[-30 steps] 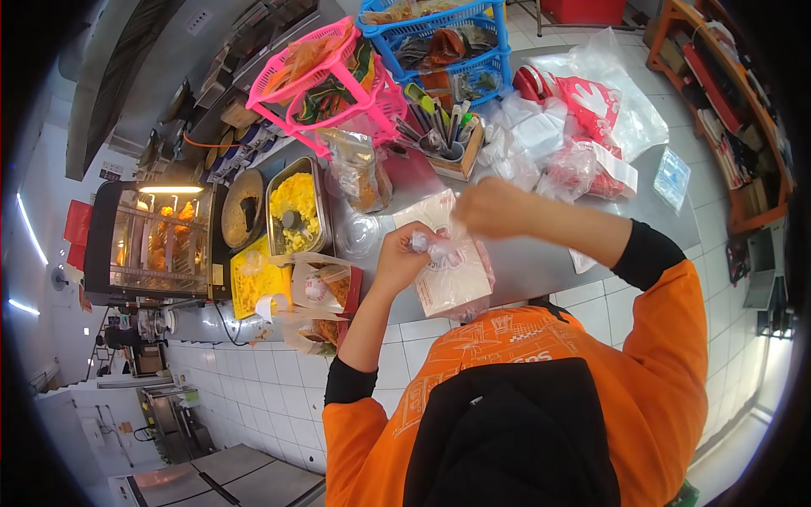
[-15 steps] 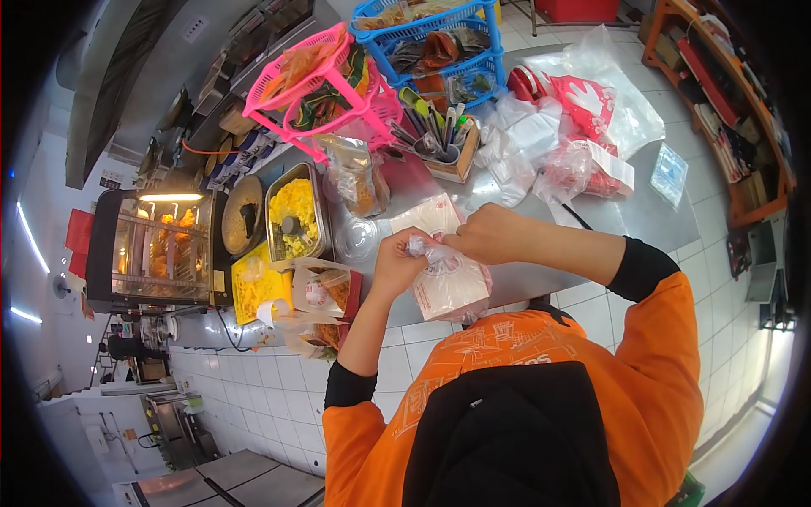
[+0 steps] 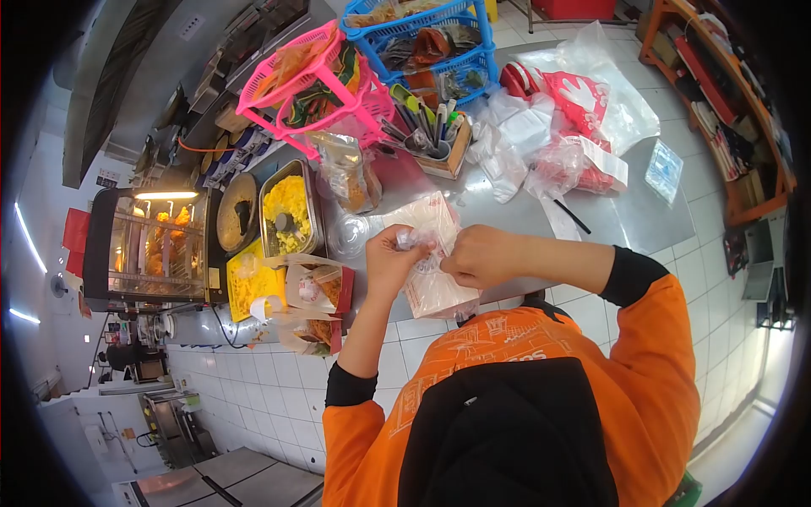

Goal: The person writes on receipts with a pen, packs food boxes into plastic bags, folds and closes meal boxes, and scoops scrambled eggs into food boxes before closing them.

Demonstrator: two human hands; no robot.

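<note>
A white package with red print [image 3: 438, 296] lies at the table's front edge, wrapped in a clear plastic bag [image 3: 418, 240]. Gathered plastic at the top of the bag is pinched between the thumb and fingers of my left hand [image 3: 389, 262]. My right hand [image 3: 483, 257] is closed, knuckles up, right against the other side of the same bag; its fingertips are mostly hidden. To the left stand open takeaway boxes with fried food [image 3: 325, 287]. A clear round plastic lid [image 3: 348, 235] lies just beyond my left hand.
Beyond the hands are a pink basket rack [image 3: 363, 118], a blue basket rack [image 3: 418, 42] and a wooden utensil holder [image 3: 456, 156]. White plastic bags [image 3: 515, 135] and a black marker [image 3: 573, 216] lie right. A metal tray of yellow food [image 3: 291, 207] and a heated display case [image 3: 156, 245] stand left.
My right hand has moved slightly down and left, nearer my left hand. The gathered plastic has shifted in my left fingers, and the view has moved a little.
</note>
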